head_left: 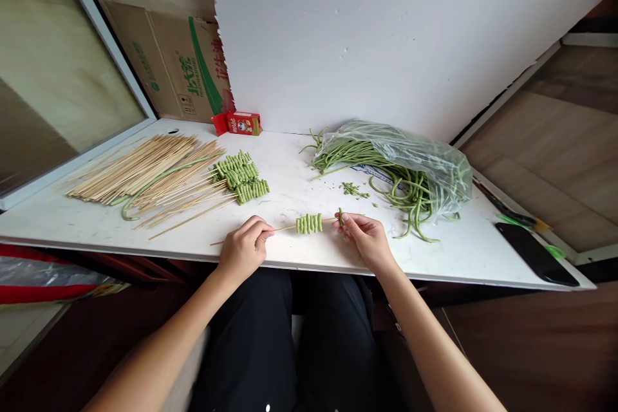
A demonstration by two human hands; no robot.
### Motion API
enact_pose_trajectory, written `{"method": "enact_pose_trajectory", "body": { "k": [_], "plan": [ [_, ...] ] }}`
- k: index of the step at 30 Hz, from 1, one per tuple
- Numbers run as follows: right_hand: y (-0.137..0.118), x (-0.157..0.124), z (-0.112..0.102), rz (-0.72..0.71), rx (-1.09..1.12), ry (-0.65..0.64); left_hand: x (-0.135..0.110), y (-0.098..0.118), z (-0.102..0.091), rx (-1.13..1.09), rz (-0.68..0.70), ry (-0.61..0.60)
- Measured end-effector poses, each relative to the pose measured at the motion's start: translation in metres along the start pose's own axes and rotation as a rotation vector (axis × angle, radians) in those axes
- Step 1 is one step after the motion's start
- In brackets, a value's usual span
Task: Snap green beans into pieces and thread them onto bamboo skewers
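My left hand point(246, 243) is closed around a thin wooden skewer point(284, 228), held level just above the table's front edge. Several short pieces of green bean point(309, 224) sit side by side on the skewer between my hands. At its right tip, my right hand point(364, 236) pinches one more bean piece point(340, 217). Left of my hands lie finished-looking bean skewers point(241, 174), their bare sticks pointing left. Beyond them is a wide pile of bare skewers point(140, 170) with one long bean point(159, 179) across it.
A clear plastic bag point(410, 145) of long green beans point(357, 153) lies at the back right. Small bean scraps point(355, 190) are in front of it. A red box point(244, 123) stands at the back. A black phone point(533, 254) lies at the right edge of the white table point(284, 154).
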State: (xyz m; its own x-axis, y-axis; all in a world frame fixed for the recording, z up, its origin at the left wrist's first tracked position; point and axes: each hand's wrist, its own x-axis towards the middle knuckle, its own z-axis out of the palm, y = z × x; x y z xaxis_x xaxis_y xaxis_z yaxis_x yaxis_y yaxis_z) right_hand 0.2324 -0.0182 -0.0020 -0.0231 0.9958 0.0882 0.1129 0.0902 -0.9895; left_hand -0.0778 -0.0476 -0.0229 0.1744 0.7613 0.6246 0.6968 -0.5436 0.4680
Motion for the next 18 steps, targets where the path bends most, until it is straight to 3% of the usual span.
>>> {"method": "enact_pose_trajectory", "body": {
  "k": [18],
  "plan": [
    [-0.0043, -0.0012, 0.0028, -0.002, 0.011, -0.023, -0.0027, -0.0032, 0.0015, 0.001, 0.006, 0.009]
  ]
}}
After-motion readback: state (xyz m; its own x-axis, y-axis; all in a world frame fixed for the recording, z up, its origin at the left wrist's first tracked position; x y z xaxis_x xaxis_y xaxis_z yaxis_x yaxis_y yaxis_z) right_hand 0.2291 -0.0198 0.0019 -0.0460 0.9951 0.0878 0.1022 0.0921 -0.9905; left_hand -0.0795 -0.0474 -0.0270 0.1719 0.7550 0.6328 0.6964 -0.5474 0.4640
